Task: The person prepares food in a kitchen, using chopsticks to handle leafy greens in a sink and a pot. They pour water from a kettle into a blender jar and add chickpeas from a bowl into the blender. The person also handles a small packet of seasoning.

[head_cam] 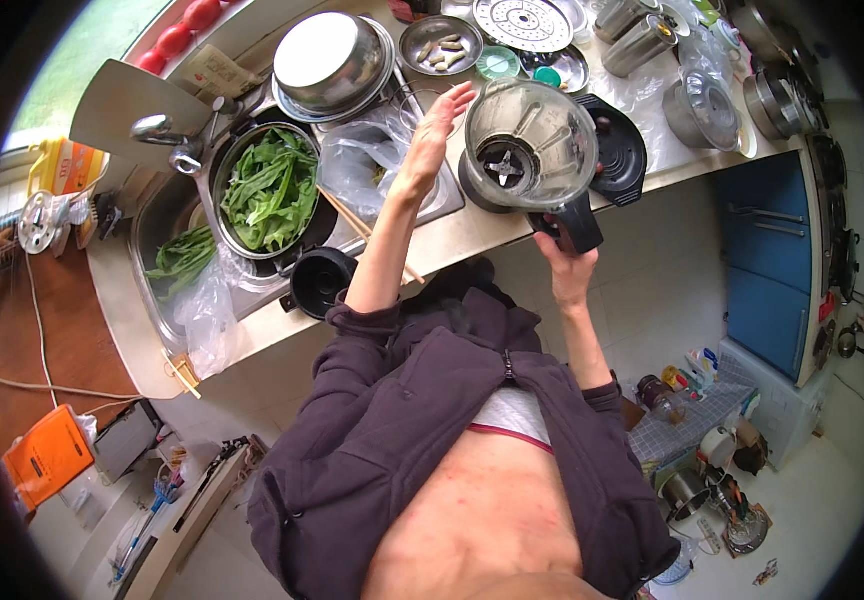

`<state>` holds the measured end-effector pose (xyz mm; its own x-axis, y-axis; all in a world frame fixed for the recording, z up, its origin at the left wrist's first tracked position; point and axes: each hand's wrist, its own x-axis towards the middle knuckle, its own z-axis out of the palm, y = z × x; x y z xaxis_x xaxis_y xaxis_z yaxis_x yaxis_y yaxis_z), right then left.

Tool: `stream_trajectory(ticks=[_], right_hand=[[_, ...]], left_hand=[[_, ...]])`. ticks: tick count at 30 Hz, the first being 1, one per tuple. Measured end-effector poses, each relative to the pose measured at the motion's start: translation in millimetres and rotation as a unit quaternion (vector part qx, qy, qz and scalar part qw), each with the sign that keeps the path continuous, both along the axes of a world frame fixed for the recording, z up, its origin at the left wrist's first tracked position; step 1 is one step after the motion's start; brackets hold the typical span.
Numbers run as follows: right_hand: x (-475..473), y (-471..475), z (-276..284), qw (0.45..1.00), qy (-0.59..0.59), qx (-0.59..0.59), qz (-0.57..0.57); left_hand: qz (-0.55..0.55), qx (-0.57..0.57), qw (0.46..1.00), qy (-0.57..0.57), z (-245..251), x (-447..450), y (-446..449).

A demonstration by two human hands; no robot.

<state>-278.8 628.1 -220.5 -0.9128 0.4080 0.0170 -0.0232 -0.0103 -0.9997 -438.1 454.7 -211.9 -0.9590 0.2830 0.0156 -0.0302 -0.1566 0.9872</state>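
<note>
My right hand grips the black handle of a clear blender jug. The jug is tilted so that I look into its mouth, and the steel blade shows at the bottom. My left hand is raised with fingers extended beside the jug's left rim; whether it touches the rim is unclear. It holds nothing. Under the jug, a dark base shows partly at the counter. A black tray-like piece with a few small dark round things lies to the right of the jug.
A pot of green leaves stands over the sink. Wooden chopsticks, a clear plastic bag and a black round container lie nearby. Behind are an upturned steel bowl and a steel plate with pale pieces.
</note>
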Motion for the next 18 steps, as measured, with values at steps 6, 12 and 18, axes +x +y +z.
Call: stream_trajectory(ticks=[6,12,18], right_hand=[[-1.3,0.5,-4.1,0.999,-0.041,-0.002,-0.01],[12.3,15.2,9.8,0.997,-0.056,0.05,0.004],[30.7,22.6,38.5,0.978,0.054,0.197,0.047]], left_hand=[[-0.171,0.071,0.982,-0.045,-3.1,-14.7,16.3],[-0.16,0.072,0.984,-0.024,21.6,-2.2,13.7],[-0.14,0.096,0.985,-0.002,42.3,22.9,3.6]])
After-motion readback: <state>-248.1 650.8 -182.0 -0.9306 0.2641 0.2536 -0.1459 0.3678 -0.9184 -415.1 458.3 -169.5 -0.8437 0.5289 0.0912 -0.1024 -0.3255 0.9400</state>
